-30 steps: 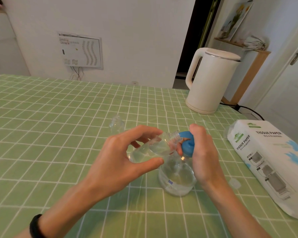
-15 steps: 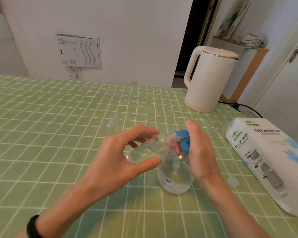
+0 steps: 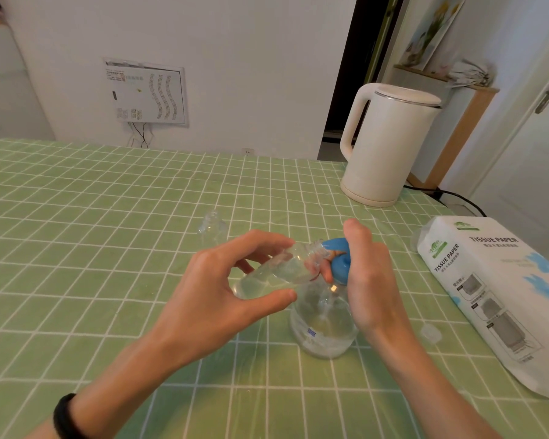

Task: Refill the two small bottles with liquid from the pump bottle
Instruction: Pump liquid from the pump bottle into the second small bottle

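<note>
Zero real change over the last second, so you're likely mid-fill on bottle one. On the green table (image 3: 76, 217) the pump bottle (image 3: 324, 324) stands upright, with your right hand (image 3: 371, 280) curled round its blue top (image 3: 339, 261). Your left hand (image 3: 216, 299) grips the small bottle (image 3: 276, 270) between thumb and fingers, tilted, mouth at the spout. The second small bottle (image 3: 212, 228) waits behind, untouched.

tissue pack (image 3: 501, 299) printed "TISSUE PAPER", twice
</note>
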`<state>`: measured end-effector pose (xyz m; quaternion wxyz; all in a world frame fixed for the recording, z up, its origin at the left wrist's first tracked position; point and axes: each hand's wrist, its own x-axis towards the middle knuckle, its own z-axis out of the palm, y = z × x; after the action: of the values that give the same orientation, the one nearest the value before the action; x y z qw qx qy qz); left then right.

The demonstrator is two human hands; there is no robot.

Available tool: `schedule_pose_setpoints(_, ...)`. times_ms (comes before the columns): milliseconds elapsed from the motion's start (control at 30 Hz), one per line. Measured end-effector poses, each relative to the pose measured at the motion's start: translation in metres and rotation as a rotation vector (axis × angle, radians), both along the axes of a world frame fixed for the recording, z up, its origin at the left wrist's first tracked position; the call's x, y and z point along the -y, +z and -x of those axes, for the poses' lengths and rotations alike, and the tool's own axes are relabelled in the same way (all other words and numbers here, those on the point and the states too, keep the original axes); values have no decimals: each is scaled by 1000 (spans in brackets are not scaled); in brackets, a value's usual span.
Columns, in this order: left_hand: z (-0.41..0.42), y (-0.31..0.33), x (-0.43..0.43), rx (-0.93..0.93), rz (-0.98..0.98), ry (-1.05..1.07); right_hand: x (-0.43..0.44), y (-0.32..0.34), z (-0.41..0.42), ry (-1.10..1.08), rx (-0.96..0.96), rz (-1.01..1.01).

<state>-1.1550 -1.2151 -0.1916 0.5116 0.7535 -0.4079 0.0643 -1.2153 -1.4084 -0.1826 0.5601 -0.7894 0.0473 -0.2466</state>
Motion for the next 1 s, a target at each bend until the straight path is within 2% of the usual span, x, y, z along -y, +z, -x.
schedule_pose_setpoints(1000, -5, -7, -2, -19, 34, -27, -3, 3, 1, -30, 7, 19)
